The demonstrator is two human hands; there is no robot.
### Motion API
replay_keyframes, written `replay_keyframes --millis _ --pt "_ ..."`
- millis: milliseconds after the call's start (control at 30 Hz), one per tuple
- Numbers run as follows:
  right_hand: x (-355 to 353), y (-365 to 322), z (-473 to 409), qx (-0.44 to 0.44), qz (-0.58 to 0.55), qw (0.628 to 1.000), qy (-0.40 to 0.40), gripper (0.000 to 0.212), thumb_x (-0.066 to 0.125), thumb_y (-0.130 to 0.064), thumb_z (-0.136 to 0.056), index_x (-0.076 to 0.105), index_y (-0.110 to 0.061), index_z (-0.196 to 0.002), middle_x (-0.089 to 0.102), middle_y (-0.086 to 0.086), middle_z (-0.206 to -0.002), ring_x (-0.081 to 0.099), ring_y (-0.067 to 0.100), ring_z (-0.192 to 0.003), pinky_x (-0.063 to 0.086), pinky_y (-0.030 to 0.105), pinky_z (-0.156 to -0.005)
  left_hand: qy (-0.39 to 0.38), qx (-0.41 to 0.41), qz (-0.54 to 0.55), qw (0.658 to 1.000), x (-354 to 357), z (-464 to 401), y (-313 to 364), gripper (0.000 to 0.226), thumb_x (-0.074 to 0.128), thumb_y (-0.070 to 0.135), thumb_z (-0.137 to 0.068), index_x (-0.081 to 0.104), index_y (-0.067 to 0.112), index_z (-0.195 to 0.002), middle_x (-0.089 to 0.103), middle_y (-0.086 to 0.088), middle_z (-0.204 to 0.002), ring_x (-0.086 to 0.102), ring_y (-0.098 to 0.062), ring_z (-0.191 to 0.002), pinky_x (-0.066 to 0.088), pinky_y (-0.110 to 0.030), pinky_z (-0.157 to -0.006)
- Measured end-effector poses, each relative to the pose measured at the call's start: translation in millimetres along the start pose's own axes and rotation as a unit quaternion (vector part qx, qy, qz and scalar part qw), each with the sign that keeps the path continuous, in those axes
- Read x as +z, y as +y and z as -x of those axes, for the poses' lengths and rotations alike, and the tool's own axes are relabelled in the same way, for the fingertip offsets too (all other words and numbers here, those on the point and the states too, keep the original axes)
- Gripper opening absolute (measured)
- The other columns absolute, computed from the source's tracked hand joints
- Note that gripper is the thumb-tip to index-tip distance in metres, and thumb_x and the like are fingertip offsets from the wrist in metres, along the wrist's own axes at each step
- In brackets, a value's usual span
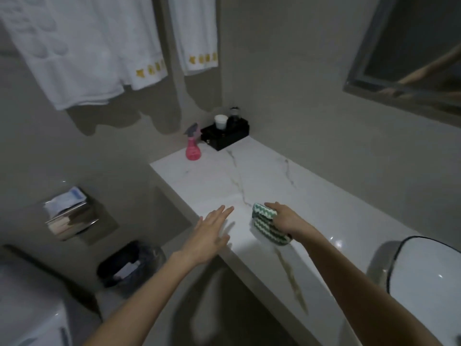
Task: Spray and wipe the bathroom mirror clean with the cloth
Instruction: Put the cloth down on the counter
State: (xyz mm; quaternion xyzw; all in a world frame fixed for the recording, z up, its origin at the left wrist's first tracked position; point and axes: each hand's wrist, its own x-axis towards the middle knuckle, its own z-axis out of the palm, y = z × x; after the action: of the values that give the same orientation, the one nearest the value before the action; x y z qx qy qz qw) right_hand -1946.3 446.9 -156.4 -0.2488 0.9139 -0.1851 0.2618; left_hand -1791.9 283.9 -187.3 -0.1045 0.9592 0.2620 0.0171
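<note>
Your right hand (284,218) grips the cloth (268,224) on the tabletop (262,171); your left hand (212,231) hovers flat, fingers straight (spray bottle (192,146) at the far corner).

The bench (249,176) lies bare between the hands and the far corner, an open lane. There the pink spray bottle (192,148) stands just beside a black box (225,136) carrying a cup (221,121); the basin (429,265) blocks the right.
</note>
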Motion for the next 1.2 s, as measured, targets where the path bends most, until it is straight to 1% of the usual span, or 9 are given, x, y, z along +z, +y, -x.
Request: replay_keyframes --millis 133,367,500,633,767,933,1033,1100,1200 --pt "34 -47 -52 -0.013 0.019 0.999 -0.044 0.054 0.034 -0.006 -0.099 0.023 -0.015 -0.15 0.022 0.01 -0.157 0.023 0.025 -0.143 0.02 0.026 -0.109 0.028 0.001 0.02 0.999 -13 -22 -52 0.065 0.048 0.025 -0.097 0.009 0.031 -0.15 0.008 0.002 -0.159 0.008 -0.019 -0.146 0.006 -0.043 -0.117" --pt "48 -107 -172 -0.031 0.037 0.997 -0.054 0.054 0.036 -0.009 -0.1 0.019 -0.014 -0.151 0.019 0.01 -0.157 0.024 0.027 -0.142 0.022 0.031 -0.11 0.003 -0.035 0.007 0.999 -36 -107 -143 0.068 0.043 0.027 -0.098 -0.001 0.035 -0.148 0.002 0.006 -0.159 0.007 -0.016 -0.146 0.008 -0.044 -0.118" --pt "57 -139 -233 -0.016 0.056 0.997 -0.055 0.059 0.039 -0.009 -0.099 0.017 -0.021 -0.152 0.015 0.004 -0.158 0.019 0.03 -0.143 0.021 0.046 -0.115 0.029 -0.034 0.009 0.999 -58 -158 -176 0.069 0.045 0.03 -0.098 -0.001 0.035 -0.148 0.006 0.01 -0.158 0.007 -0.012 -0.145 0.004 -0.042 -0.119" --pt "65 -166 -269 -0.003 0.064 0.995 -0.071 0.06 0.039 -0.011 -0.1 0.012 -0.019 -0.152 0.005 0.003 -0.16 0.009 0.029 -0.146 0.015 0.051 -0.117 0.012 0.008 -0.058 0.998 -81 -207 -201 0.069 0.046 0.032 -0.097 0.002 0.033 -0.149 0.003 0.01 -0.159 0.002 -0.013 -0.146 -0.009 -0.033 -0.113" --pt "75 -185 -292 0.026 0.034 0.996 -0.081 0.058 0.04 -0.011 -0.099 0.014 -0.012 -0.151 0.005 0.008 -0.159 0.007 0.029 -0.146 0.012 0.053 -0.116 -0.071 0.047 -0.184 0.979 -87 -242 -222 0.057 0.04 0.038 -0.099 0.018 0.025 -0.149 0.018 0.008 -0.157 0.004 -0.012 -0.146 -0.006 -0.039 -0.117" --pt "85 -205 -309 0.078 0.0 0.995 -0.06 0.043 0.044 -0.017 -0.099 0.034 -0.003 -0.139 0.034 0.015 -0.145 0.034 0.03 -0.133 0.029 0.048 -0.11 -0.12 0.111 -0.24 0.957 -91 -273 -247 0.038 0.033 0.024 -0.102 0.039 0.025 -0.14 0.041 0.011 -0.146 0.014 -0.009 -0.144 -0.006 -0.039 -0.115" --pt "90 -209 -312 0.109 -0.044 0.993 -0.019 0.035 0.046 -0.014 -0.098 0.042 -0.003 -0.131 0.05 0.016 -0.133 0.049 0.031 -0.122 0.037 0.044 -0.105 -0.125 0.152 -0.236 0.951 -98 -288 -261 0.039 0.03 0.019 -0.103 0.04 0.027 -0.14 0.04 0.012 -0.146 0.014 -0.008 -0.144 -0.006 -0.042 -0.117" --pt "91 -209 -309 0.112 -0.052 0.992 -0.001 0.032 0.042 -0.007 -0.097 0.044 -0.001 -0.128 0.055 0.02 -0.125 0.055 0.033 -0.113 0.042 0.038 -0.094 -0.11 0.192 -0.21 0.952 -104 -298 -274 0.041 0.034 0.014 -0.101 0.039 0.023 -0.14 0.038 0.007 -0.148 0.02 -0.011 -0.143 0.002 -0.043 -0.118" --pt "96 -212 -307 0.114 -0.048 0.992 -0.004 0.033 0.04 -0.007 -0.097 0.044 -0.003 -0.13 0.056 0.02 -0.126 0.057 0.032 -0.11 0.044 0.034 -0.089 -0.082 0.236 -0.097 0.963 -116 -307 -297 0.036 0.054 0.005 -0.091 0.055 0.012 -0.127 0.058 -0.008 -0.127 0.051 -0.028 -0.119 0.034 -0.048 -0.105"
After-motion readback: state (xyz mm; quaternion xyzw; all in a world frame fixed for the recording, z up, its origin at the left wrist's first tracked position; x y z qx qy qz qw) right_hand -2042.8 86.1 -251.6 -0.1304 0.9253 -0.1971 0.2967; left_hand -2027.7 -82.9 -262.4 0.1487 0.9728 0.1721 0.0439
